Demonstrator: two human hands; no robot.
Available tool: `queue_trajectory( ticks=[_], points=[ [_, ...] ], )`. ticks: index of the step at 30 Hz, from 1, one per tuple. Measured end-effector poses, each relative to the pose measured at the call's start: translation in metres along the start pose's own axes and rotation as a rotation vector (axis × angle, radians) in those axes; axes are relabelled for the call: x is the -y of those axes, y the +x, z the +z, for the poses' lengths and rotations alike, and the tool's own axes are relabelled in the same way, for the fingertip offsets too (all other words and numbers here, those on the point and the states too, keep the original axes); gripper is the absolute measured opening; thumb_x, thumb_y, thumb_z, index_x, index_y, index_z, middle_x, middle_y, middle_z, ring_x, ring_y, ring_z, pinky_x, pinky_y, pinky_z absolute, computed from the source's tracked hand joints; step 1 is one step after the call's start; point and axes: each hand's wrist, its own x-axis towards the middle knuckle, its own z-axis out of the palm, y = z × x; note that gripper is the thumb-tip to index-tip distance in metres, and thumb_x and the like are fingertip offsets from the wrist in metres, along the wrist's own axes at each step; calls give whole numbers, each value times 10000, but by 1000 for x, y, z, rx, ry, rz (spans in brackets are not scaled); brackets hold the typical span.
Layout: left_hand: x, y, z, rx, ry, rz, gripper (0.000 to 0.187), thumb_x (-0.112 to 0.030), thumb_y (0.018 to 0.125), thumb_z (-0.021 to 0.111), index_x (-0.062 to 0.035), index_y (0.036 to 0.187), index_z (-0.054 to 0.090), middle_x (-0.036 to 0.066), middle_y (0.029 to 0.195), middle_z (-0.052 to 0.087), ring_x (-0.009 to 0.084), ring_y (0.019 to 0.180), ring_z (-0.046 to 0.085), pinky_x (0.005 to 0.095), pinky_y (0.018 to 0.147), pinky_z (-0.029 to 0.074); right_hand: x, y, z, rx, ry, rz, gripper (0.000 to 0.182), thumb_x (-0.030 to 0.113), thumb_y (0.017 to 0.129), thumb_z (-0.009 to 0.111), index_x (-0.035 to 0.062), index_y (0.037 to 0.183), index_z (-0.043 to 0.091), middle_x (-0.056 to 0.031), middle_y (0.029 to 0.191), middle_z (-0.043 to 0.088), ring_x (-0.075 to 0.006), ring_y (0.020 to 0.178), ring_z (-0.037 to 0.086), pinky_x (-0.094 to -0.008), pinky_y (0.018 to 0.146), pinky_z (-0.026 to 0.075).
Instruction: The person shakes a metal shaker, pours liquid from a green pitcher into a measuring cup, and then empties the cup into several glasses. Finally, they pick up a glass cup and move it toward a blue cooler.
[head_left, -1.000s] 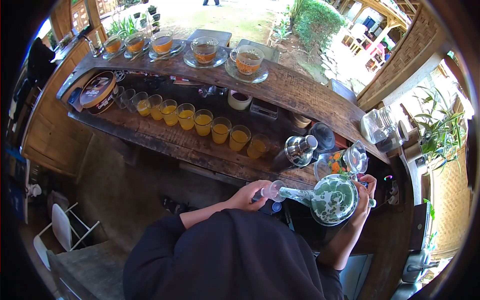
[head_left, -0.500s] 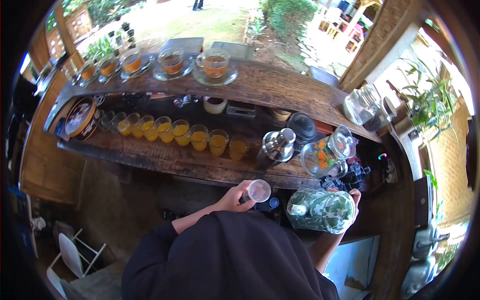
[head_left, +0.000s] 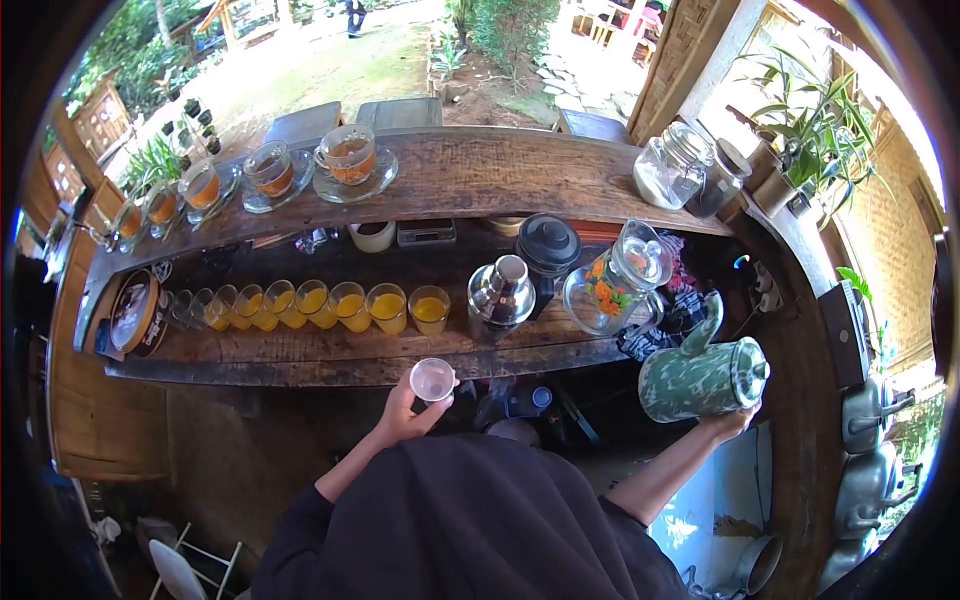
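Observation:
My left hand [head_left: 404, 412] is wrapped round a small clear cup [head_left: 433, 381], its mouth facing up, just in front of the counter's edge. Off to the right, my right hand [head_left: 735, 425] grips a green-and-white marbled enamel pot [head_left: 700, 382] near its lidded end. The pot's spout [head_left: 706, 325] points toward the counter. On the lower counter [head_left: 300, 372] a row of glasses [head_left: 386, 310] runs leftward, most with orange-yellow drink. A metal shaker [head_left: 501, 295] stands right of that row, beside a glass pitcher [head_left: 603, 295] with an orange flower pattern.
Glass cups of amber tea [head_left: 350, 160] sit on saucers along the upper shelf [head_left: 500, 175]. Lidded glass jars [head_left: 674, 168] and a potted plant [head_left: 810, 130] stand at the right end. A dark lidded jar [head_left: 547, 250] is behind the shaker. Pots hang at far right.
My right hand has carried the enamel pot to the right and turned it, so its spout now shows. My left hand still holds the cup. The whole view has swung toward the right.

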Motion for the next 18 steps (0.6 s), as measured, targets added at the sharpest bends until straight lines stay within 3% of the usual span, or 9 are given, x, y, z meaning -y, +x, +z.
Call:
queue_trajectory(
  ticks=[4,8,12,14,16,18],
  points=[
    [-1,-5,-12,-62,-14,13,324,-47,785,612,-6,1088,505,92,1037,610,155,999,561,297,893,404,-28,31,8,-83,93,-55,370,175,743,437,59,1094,450,-130,1066,496,-298,949,541,-451,769,489],
    [-13,-9,-27,-171,75,-1,246,32,796,586,-8,1035,544,90,1045,587,187,1087,526,319,946,381,-62,57,23,-88,-61,-164,375,208,738,437,51,1078,449,-140,1046,479,-297,945,515,-452,788,455],
    [-22,-13,-41,-322,-100,8,256,31,808,582,-10,1058,539,81,1075,584,180,1116,510,313,955,370,-105,91,33,-113,-354,-379,361,238,763,465,14,1046,479,-137,993,499,-260,905,522,-405,804,441],
    [-23,-20,-51,-346,-136,32,266,19,811,588,-7,1069,528,82,1094,581,174,1117,508,312,958,368,-144,122,29,-78,-262,-480,366,242,792,466,-11,1053,506,-151,988,540,-258,900,549,-400,796,462],
    [-26,-29,-65,-432,-74,44,310,8,813,593,-11,1107,497,79,1105,578,164,1113,509,308,955,370,-222,212,6,63,136,-534,360,229,781,487,2,1057,527,-166,999,560,-271,890,549,-406,773,466],
    [-35,-38,-78,-513,-140,31,357,1,822,584,-20,1155,458,79,1114,575,159,1106,511,303,949,373,-212,190,21,21,-123,-565,324,226,792,474,12,1031,517,-145,977,542,-256,857,532,-389,739,453]
  ],
)
